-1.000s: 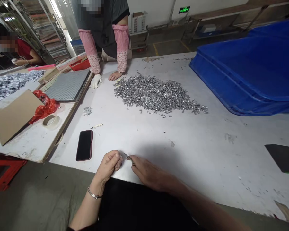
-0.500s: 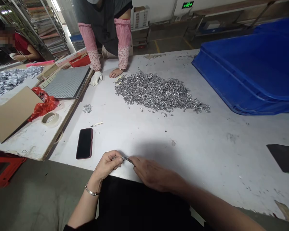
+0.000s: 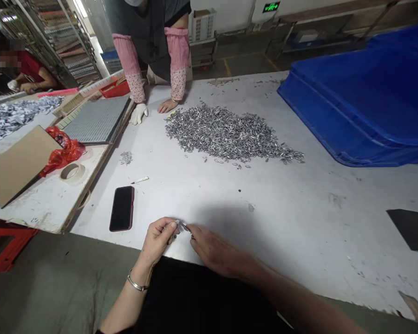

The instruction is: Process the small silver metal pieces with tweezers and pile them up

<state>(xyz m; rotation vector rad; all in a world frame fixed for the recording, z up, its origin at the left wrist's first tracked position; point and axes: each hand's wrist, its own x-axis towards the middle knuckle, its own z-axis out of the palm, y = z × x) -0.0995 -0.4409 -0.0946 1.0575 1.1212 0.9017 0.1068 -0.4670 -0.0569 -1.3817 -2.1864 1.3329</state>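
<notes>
My left hand (image 3: 161, 236), with a silver bracelet at the wrist, pinches a small pale piece (image 3: 177, 222) over the table's near edge. Just right of it, my right hand (image 3: 212, 246) is closed around a thin metal tool (image 3: 186, 227), whose tip meets the piece. Fingers hide most of the tool. Beyond my hands a large heap of small silver oval pieces (image 3: 223, 132) lies on the white table (image 3: 292, 204). A smaller pile of pieces (image 3: 126, 157) is to the left, with a small knife (image 3: 140, 180) and a dark phone (image 3: 121, 208) nearer me.
Blue trays (image 3: 337, 106) stand at the right. On the left board are a tape roll (image 3: 72, 173), a red plastic bag (image 3: 64, 150), cardboard (image 3: 24, 162) and grey sheets (image 3: 94, 119). Across the table a person in pink sleeves (image 3: 177, 65) leans; another person sits far left.
My left wrist has shifted slightly right, and the small piece between my fingertips is turned differently, its pale side now showing. The seated person's hands have moved.
</notes>
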